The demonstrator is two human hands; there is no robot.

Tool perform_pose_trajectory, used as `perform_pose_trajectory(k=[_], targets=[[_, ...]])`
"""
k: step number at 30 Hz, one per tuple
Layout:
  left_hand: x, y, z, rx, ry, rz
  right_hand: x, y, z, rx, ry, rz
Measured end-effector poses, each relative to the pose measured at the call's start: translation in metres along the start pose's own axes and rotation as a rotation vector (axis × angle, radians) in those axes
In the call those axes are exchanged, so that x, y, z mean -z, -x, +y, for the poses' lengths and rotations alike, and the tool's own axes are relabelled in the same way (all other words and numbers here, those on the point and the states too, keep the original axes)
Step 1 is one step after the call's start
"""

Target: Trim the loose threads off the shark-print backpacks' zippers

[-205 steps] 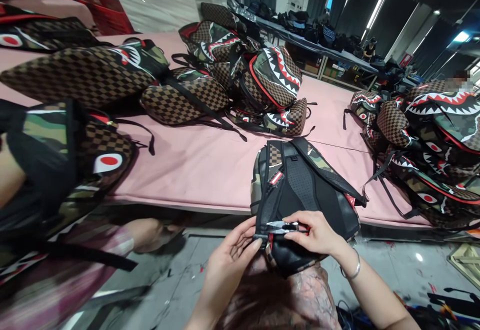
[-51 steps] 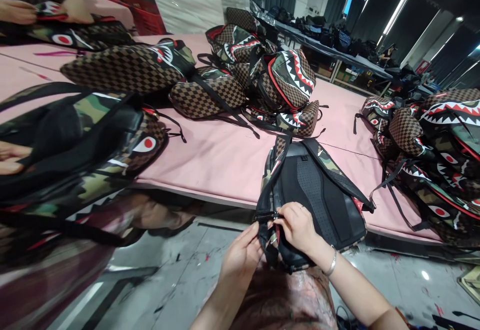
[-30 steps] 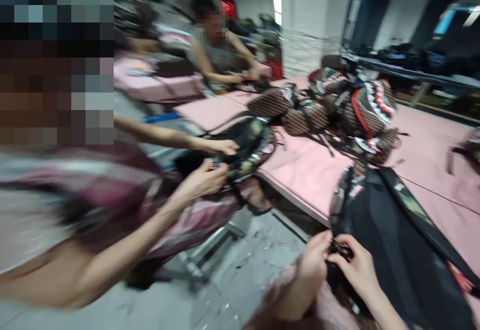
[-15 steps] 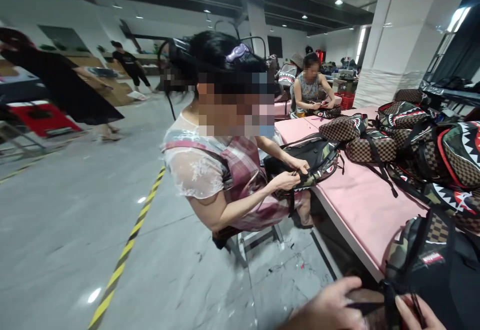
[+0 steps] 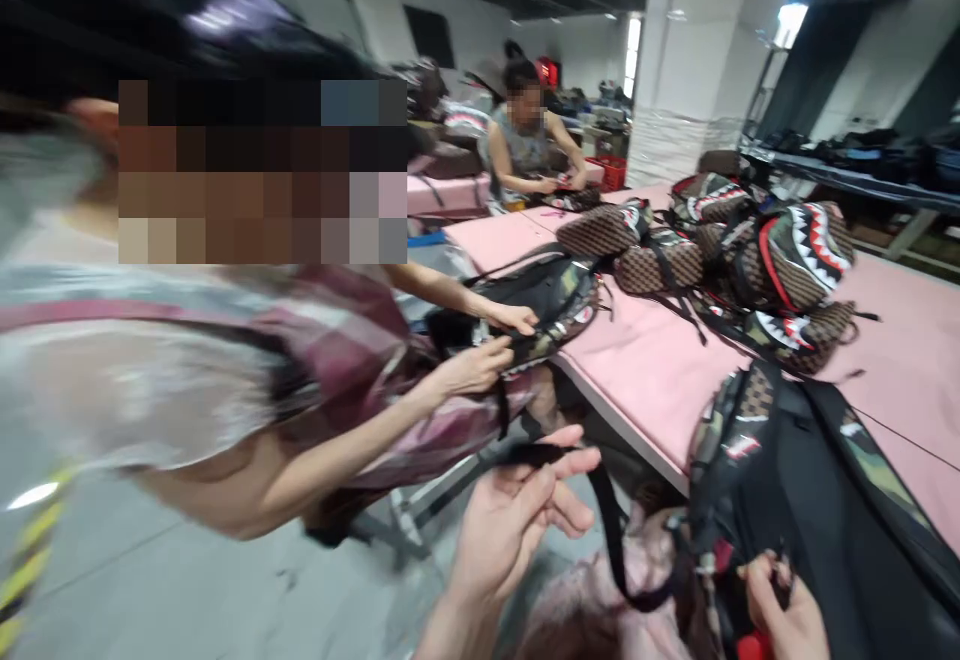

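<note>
My left hand [image 5: 517, 520] is raised at the lower middle, a black webbing strap [image 5: 613, 530] running between its fingers. The strap hangs in a loop down to a black backpack [image 5: 832, 500] with camouflage and checkered panels. That backpack lies at the table's near edge, partly over my lap. Low on its near side is my right hand [image 5: 791, 605], fingers closed round a small dark tool [image 5: 784, 575] whose kind I cannot make out. Something red [image 5: 754, 646] shows just below this hand.
Left of me a co-worker in a plaid apron [image 5: 352, 340] handles another backpack [image 5: 525, 305] with both hands. Several shark-mouth bags [image 5: 799, 260] are piled on the pink table [image 5: 645, 390]. Another person [image 5: 529, 140] sits farther back, near a white pillar [image 5: 679, 70].
My view has swung right and nearer the co-worker. My left hand has moved away from my right hand and up, drawing the strap out from the backpack.
</note>
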State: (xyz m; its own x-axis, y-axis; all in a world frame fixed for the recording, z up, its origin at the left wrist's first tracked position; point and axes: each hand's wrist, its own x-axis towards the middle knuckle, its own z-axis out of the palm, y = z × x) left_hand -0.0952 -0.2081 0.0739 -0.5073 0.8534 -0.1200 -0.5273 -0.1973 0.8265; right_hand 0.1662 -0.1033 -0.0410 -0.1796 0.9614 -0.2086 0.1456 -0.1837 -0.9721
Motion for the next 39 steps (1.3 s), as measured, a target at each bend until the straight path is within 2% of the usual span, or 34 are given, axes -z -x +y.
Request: perform_pose_trajectory(k=[4,7,9,12,15,19,24,31,35,37,39], targets=[[-0.039,-0.023,-0.056,0.383,-0.193,-0.147,0.009,0.021,-0.035,0.207,0.306,-0.141],[-0.053,-0.024,-0.088,0.519,-0.242,-0.231,0.007,0.021,-0.047,0.331,0.397,-0.079],[-0.058,-0.022,-0.097,0.581,-0.255,-0.300,0.004,0.017,-0.047,0.425,0.440,-0.017],[-0.061,-0.019,-0.100,0.629,-0.315,-0.365,0.001,0.009,-0.046,0.582,0.510,-0.011],[-0.062,-0.019,-0.099,0.611,-0.395,-0.355,0.000,0.002,-0.047,0.721,0.615,-0.064],[-0.062,-0.019,-0.102,0.587,-0.436,-0.354,0.002,-0.002,-0.052,0.767,0.733,-0.113],[-0.065,-0.017,-0.108,0.600,-0.461,-0.395,0.006,-0.002,-0.058,0.798,0.742,-0.162],[-0.063,-0.019,-0.115,0.632,-0.429,-0.373,0.007,0.000,-0.057,0.743,0.657,-0.114],[-0.065,-0.021,-0.111,0.639,-0.426,-0.351,0.010,-0.001,-0.056,0.745,0.640,-0.157],[-0.067,-0.020,-0.106,0.687,-0.353,-0.322,0.011,-0.002,-0.057,0.662,0.529,-0.113],[-0.068,-0.017,-0.103,0.744,-0.222,-0.316,0.009,-0.004,-0.057,0.502,0.303,-0.042]])
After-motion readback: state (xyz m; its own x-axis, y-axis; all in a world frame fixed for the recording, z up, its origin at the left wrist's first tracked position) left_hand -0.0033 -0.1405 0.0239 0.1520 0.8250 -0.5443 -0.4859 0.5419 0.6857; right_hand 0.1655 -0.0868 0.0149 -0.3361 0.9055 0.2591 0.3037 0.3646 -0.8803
